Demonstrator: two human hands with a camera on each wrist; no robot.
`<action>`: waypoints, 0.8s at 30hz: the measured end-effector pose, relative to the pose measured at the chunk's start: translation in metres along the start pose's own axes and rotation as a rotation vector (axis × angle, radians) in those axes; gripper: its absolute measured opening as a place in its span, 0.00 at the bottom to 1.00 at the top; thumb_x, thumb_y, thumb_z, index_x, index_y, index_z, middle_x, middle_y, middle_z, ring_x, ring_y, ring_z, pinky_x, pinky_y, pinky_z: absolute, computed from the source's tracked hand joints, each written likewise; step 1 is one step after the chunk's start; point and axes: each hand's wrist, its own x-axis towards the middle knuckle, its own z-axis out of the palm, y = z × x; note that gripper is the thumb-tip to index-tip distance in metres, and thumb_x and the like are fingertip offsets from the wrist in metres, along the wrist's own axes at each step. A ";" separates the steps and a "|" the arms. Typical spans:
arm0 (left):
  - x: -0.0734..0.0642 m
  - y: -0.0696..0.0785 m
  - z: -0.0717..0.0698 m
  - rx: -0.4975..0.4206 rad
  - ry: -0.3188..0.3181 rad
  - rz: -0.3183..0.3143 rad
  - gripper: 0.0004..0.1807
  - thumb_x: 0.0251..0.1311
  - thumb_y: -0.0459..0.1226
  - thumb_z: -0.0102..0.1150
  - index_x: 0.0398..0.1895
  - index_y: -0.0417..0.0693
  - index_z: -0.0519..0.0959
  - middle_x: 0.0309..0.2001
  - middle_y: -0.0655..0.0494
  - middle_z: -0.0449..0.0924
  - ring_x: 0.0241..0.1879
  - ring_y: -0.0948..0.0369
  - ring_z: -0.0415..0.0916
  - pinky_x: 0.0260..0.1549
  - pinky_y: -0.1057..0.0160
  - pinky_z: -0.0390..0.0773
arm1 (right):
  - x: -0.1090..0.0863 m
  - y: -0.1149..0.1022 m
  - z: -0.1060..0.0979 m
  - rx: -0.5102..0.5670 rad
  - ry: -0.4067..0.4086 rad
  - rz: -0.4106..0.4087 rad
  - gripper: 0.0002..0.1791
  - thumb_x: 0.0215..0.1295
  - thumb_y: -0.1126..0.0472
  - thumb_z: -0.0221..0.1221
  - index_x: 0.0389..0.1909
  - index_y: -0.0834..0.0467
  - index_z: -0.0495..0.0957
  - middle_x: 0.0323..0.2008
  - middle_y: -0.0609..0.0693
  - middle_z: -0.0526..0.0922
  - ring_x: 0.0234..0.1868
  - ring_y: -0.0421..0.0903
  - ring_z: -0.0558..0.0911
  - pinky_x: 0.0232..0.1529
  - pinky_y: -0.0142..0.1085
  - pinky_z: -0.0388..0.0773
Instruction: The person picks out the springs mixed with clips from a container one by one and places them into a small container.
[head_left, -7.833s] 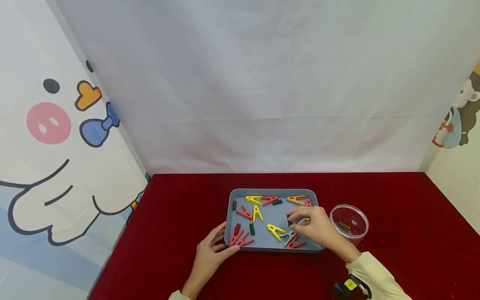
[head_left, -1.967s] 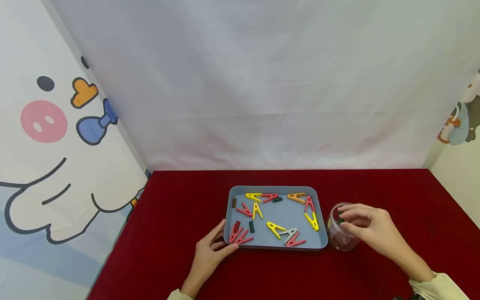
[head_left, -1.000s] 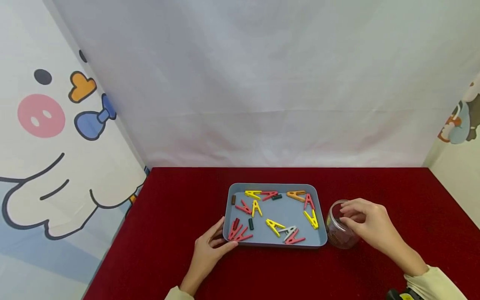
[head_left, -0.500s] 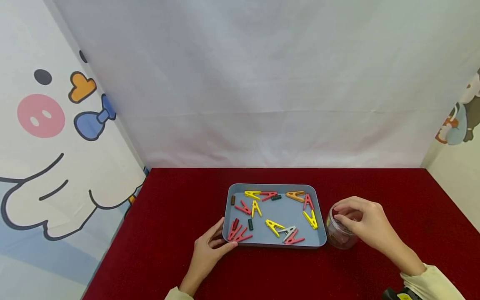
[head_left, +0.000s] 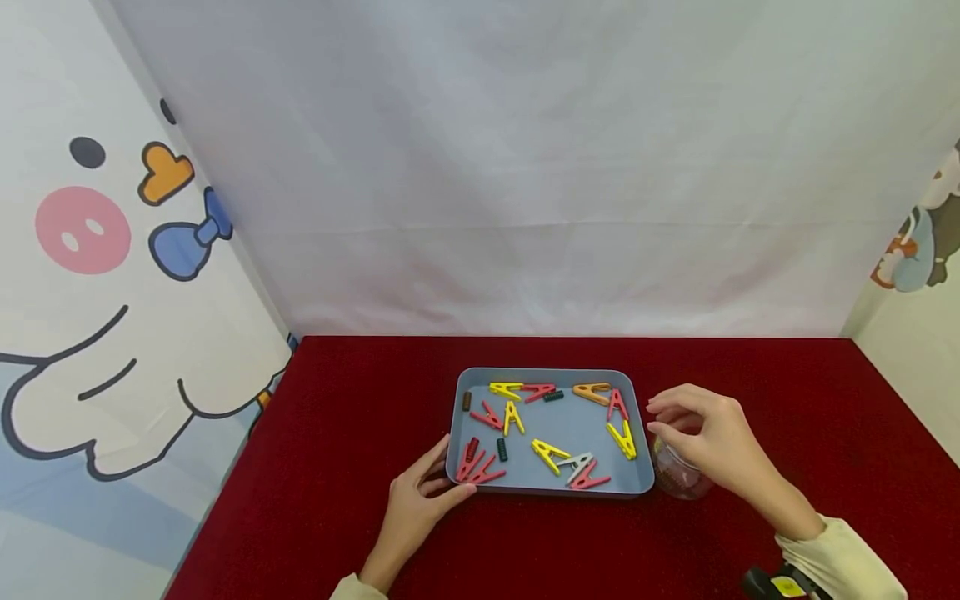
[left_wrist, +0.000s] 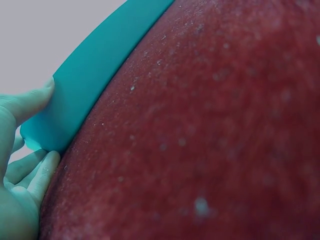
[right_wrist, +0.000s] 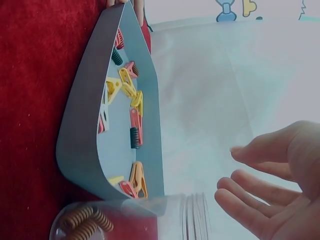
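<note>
My left hand [head_left: 412, 508] holds the near left corner of a shallow blue-grey tray [head_left: 536, 492], thumb on one side and fingers on the other. The left wrist view shows the thumb and fingertips against the tray wall [left_wrist: 80, 90]. Over the clear plastic jar [head_left: 678, 479], just right of the tray, hovers my right hand [head_left: 708, 433], its fingers loosely bent with nothing between them. Several brownish coil springs [right_wrist: 82, 225] lie at the jar's bottom in the right wrist view. In the tray are dark green springs [head_left: 502, 450], a red spring [head_left: 472, 450] and a brown one [head_left: 467, 402].
Clothes pegs share the tray: yellow pegs [head_left: 513, 418], red pegs [head_left: 589, 475], a grey peg [head_left: 576, 467] and an orange peg [head_left: 592, 392]. A red cloth [head_left: 360, 417] covers the table. Behind it hangs a white curtain [head_left: 562, 208].
Earlier my right hand took a dark green spring from the tray's right part and brought it over the jar. The spring has left its fingers, and the hand has shifted left. My left hand stays put.
</note>
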 end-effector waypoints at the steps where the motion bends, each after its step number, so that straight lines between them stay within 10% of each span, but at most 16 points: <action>1: 0.000 0.000 0.000 -0.003 -0.002 0.003 0.39 0.42 0.38 0.68 0.61 0.48 0.63 0.56 0.47 0.68 0.49 0.53 0.70 0.41 0.60 0.74 | 0.001 0.000 0.001 -0.007 0.001 0.007 0.14 0.42 0.69 0.67 0.32 0.52 0.79 0.33 0.45 0.79 0.27 0.37 0.78 0.26 0.28 0.76; 24: 0.000 0.000 -0.001 -0.010 -0.010 -0.010 0.39 0.42 0.37 0.68 0.61 0.48 0.63 0.56 0.48 0.68 0.49 0.54 0.70 0.41 0.61 0.74 | 0.018 -0.012 0.030 0.000 -0.005 0.120 0.09 0.46 0.66 0.65 0.30 0.54 0.79 0.29 0.47 0.78 0.25 0.39 0.77 0.26 0.29 0.75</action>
